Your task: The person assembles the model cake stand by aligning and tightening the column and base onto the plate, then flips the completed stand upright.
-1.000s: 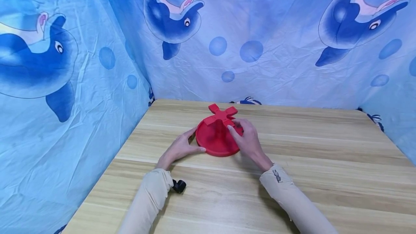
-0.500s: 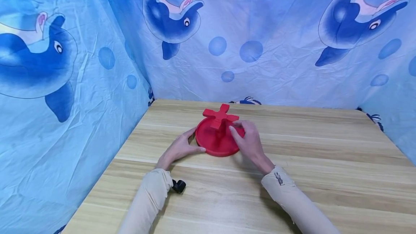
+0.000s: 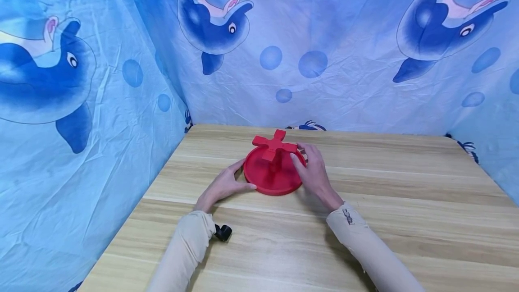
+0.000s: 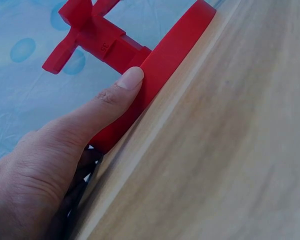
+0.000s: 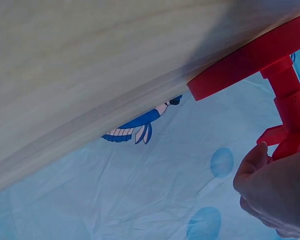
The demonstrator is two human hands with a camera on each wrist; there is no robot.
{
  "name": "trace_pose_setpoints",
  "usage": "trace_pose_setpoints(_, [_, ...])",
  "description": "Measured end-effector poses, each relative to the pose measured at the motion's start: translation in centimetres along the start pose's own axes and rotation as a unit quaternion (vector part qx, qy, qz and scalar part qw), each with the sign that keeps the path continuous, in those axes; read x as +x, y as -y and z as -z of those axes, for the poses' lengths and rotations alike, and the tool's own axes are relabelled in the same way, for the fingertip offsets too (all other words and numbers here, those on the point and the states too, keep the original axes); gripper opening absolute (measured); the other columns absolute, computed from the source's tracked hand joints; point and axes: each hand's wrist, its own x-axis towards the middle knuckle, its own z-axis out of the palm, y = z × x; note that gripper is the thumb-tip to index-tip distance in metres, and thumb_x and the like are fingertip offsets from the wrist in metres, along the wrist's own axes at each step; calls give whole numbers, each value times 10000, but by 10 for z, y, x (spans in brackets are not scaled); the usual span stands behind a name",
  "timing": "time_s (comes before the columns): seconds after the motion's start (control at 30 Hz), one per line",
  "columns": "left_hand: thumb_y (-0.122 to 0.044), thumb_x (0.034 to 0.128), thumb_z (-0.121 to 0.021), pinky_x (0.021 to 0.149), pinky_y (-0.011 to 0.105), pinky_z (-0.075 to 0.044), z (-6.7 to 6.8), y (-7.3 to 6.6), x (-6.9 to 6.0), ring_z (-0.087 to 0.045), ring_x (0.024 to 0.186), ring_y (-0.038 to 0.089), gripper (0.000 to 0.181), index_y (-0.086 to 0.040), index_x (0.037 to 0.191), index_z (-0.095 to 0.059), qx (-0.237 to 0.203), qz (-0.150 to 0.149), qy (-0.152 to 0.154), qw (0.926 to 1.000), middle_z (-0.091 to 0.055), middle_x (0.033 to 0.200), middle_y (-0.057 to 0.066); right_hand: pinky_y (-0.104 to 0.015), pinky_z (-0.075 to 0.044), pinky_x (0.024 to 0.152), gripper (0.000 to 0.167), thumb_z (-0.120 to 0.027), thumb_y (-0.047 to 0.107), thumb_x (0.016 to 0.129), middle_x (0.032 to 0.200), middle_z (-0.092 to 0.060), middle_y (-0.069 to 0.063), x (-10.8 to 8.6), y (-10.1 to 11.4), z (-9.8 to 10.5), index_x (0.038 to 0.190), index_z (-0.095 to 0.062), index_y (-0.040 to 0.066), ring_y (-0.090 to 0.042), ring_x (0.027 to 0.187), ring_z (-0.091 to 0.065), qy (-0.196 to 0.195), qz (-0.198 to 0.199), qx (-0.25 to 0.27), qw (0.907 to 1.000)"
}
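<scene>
A red round shallow base (image 3: 259, 170) lies on the table with a short post (image 4: 107, 49) rising from its middle. On the post sits a red four-armed cross top (image 3: 275, 144). My left hand (image 3: 225, 184) grips the base's left rim, its thumb lying on the near side wall; the other fingers are largely hidden behind. My right hand (image 3: 314, 170) has thumb and forefinger about the end of the cross's right arm. In the right wrist view, a fingertip of that hand (image 5: 280, 185) meets the arm's end; how firmly is unclear.
The wooden table (image 3: 389, 184) spreads around the base. Blue cloth (image 3: 348, 98) with printed dolphins hangs behind it and along both sides. A small black device (image 3: 223, 232) sits at the left cuff.
The cross top turned between the first and second frames, then stayed still. My right hand has shifted slightly back and right, around the cross's right arm. My left hand stays on the rim.
</scene>
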Motion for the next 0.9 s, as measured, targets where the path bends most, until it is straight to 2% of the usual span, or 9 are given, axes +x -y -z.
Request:
trace_pose_setpoints(0.17, [-674, 716, -857, 1132, 551, -397, 1, 0, 0, -369, 1470, 244, 1122, -247, 1628, -363, 0, 30, -12, 10000, -428, 1599, -25, -485, -555, 830, 393, -689, 73, 996, 1216, -606, -200, 1, 0, 0, 1366, -606, -31, -393, 1109, -571, -39, 37, 87, 9999])
trace_pose_setpoints(0.43, [-670, 717, -859, 1131, 555, -397, 2, 0, -1, -363, 1474, 244, 1120, -267, 1631, -352, 0, 44, 11, 10000, -416, 1607, -26, -411, -561, 772, 363, -743, 80, 960, 1145, -625, -145, -3, 5, 0, 1302, -664, -14, -297, 1042, -581, 4, 141, 121, 9998])
trace_pose_setpoints(0.57, [-675, 718, -856, 1136, 540, -394, 2, 0, -1, -373, 1467, 232, 1120, -269, 1631, -352, 36, 42, -9, 10000, -423, 1602, -29, -432, -595, 787, 353, -774, 92, 938, 1138, -631, -119, -8, 9, 1, 1263, -678, -5, -271, 1034, -587, 81, 113, 191, 9997])
trace_pose_setpoints(0.7, [-670, 722, -856, 1145, 546, -380, 1, -1, -1, -373, 1471, 240, 1115, -248, 1628, -362, 52, 13, -31, 10000, -433, 1599, -15, -465, -597, 792, 343, -770, 87, 940, 1153, -631, -133, -9, 9, 2, 1254, -662, 1, -292, 1032, -593, -97, 163, 143, 9997])
trace_pose_setpoints(0.9, [-653, 720, -865, 1126, 548, -405, 0, -2, -1, -396, 1448, 235, 1097, -254, 1620, -382, 15, 8, -60, 10000, -460, 1575, -25, -548, -568, 854, 460, -760, 103, 945, 1273, -561, -191, -3, 2, 3, 1358, -587, -3, -387, 1140, -552, -185, 21, 44, 9998])
